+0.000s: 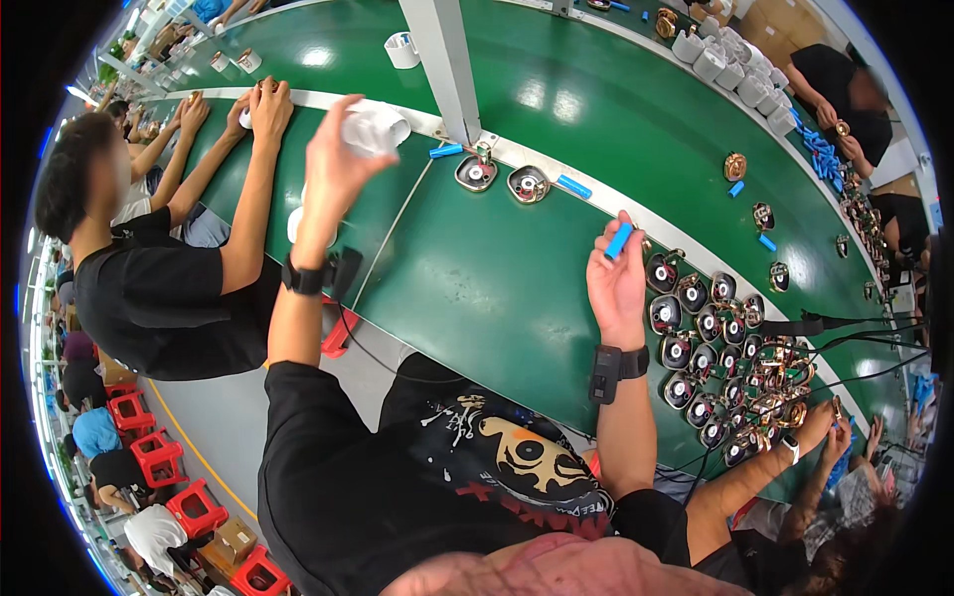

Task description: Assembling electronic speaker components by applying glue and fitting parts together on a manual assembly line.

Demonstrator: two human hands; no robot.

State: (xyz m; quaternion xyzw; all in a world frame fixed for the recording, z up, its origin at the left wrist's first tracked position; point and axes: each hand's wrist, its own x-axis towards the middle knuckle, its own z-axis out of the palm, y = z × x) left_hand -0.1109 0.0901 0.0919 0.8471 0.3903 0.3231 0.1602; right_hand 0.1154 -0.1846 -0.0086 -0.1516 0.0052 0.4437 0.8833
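Cylinder in bright blue (pixel 618 241) sitting in our right hand (pixel 618 283), cup-shaped white housing (pixel 373 131) at our left hand (pixel 333 164)

We are pinching the cylinder between the thumb and fingers of our right hand, and it is tilting above the smooth green worktable (pixel 437 273), near its far edge. Our left hand is curving wide, thumb well apart from the fingers, with the white housing lying between them; both are blurring, so we cannot tell whether we are gripping it. Black strapped devices are encircling our wrists, the right one (pixel 606 375) facing upward.

Between our hands, two rounded black bases with metallic fittings are resting side by side, one (pixel 476 173) to the left of the other (pixel 529 184). A second blue cylinder (pixel 446 151) is lying just beside the left base, and a third blue cylinder (pixel 574 187) is lying on the pale rail along the table's far edge. Just right of our right hand, a dense cluster of black-and-copper assemblies (pixel 706 355) is covering the table.

Beyond the rail, a broad green belt surface (pixel 596 99) is running past a square pale metal post (pixel 442 70), and another white housing (pixel 401 50) is standing on it. To our left, a co-worker in a black T-shirt (pixel 169 298) is reaching toward the rail. To our right, a co-worker's forearm with a white wristband (pixel 790 449) is extending beside the cluster. Red plastic stools (pixel 159 457) are standing on the grey floor behind.
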